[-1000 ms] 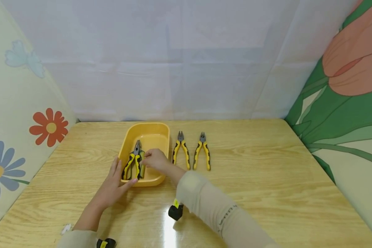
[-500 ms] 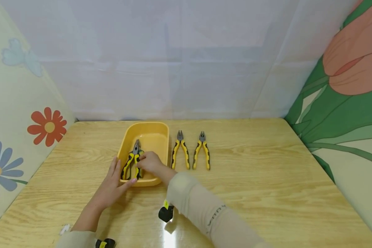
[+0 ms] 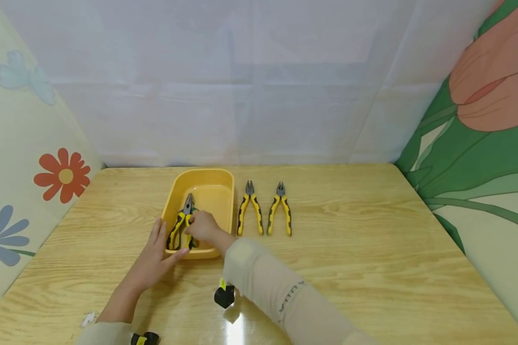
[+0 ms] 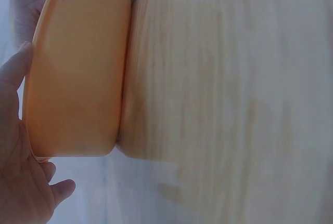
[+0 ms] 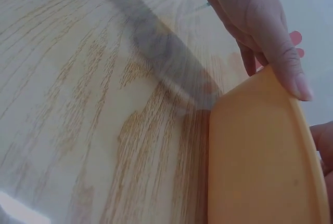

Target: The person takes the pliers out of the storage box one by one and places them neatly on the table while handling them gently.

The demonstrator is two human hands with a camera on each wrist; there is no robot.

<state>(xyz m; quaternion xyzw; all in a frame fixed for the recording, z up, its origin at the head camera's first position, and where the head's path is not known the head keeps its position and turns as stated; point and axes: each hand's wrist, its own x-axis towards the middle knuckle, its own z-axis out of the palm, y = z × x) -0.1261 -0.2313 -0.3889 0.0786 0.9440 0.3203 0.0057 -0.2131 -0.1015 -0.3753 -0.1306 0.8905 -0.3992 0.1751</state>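
Observation:
In the head view, a yellow plastic tray [image 3: 219, 201] holds long-nose pliers [image 3: 182, 224] with grey jaws and yellow-black handles. Part of a second, greenish-yellow-handled tool shows beside them, mostly hidden by my right hand. My left hand [image 3: 152, 263] holds the tray's near left corner, thumb over the front rim and fingers along the left side. The left wrist view shows this same hand [image 4: 21, 167] at the rim. Inside the tray, my right hand [image 3: 205, 226] has its fingers curled at the pliers' right handle; its fingertips are partly hidden.
Two combination pliers, one [image 3: 250, 211] nearer the tray and another [image 3: 279, 211] further right, lie on the wooden table [image 3: 362, 254] with handles spread. A white cloth [image 3: 302, 96] hangs behind the table. A small white scrap [image 3: 88, 319] lies at the front left.
My right hand has moved left inside the tray, from the greenish-yellow tool to the long-nose pliers' right handle. That tool now sits closer to the pliers. My left hand stays at the corner.

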